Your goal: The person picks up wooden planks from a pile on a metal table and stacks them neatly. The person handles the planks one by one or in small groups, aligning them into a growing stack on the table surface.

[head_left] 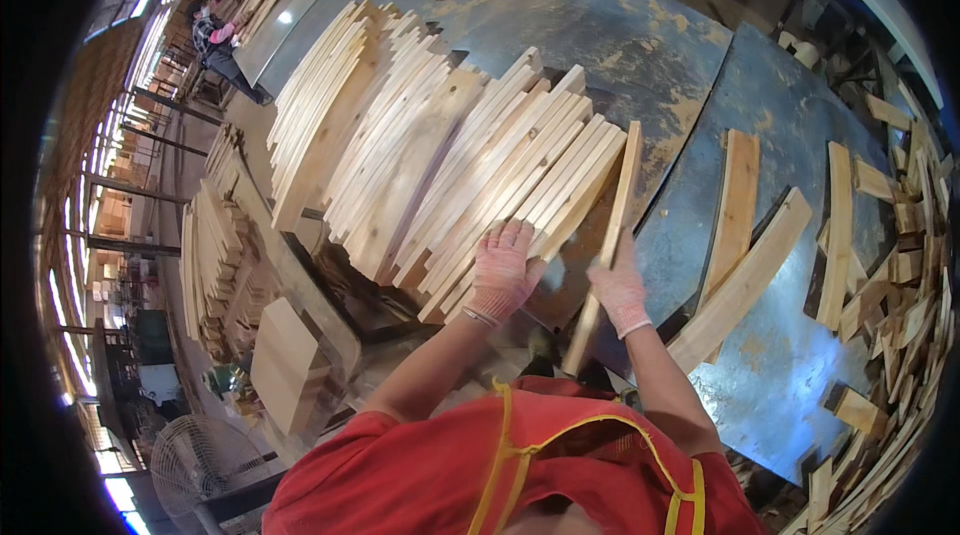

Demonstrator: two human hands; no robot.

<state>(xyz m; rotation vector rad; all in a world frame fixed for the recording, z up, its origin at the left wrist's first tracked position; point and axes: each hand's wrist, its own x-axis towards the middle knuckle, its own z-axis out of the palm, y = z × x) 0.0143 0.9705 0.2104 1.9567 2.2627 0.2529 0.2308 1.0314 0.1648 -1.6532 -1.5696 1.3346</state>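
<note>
My left hand point(503, 267), in a pale work glove, lies with its fingers stretched over the near ends of a row of wooden slats point(520, 165). The slats stand on edge, packed side by side in several bundles across the metal table. A single wooden strip point(629, 175) stands a little apart, to the right of the row. My right hand point(620, 287), gloved too and slightly blurred, grips this strip near its middle, with the near end reaching past the table edge towards me.
Loose boards point(733, 205) and a curved board point(750, 275) lie on the metal table point(640, 45) to the right. Offcuts point(900, 305) are heaped beyond its right edge. A stack of boards point(215, 265) and a fan point(200, 465) stand left. Another person point(215, 45) works at the far left.
</note>
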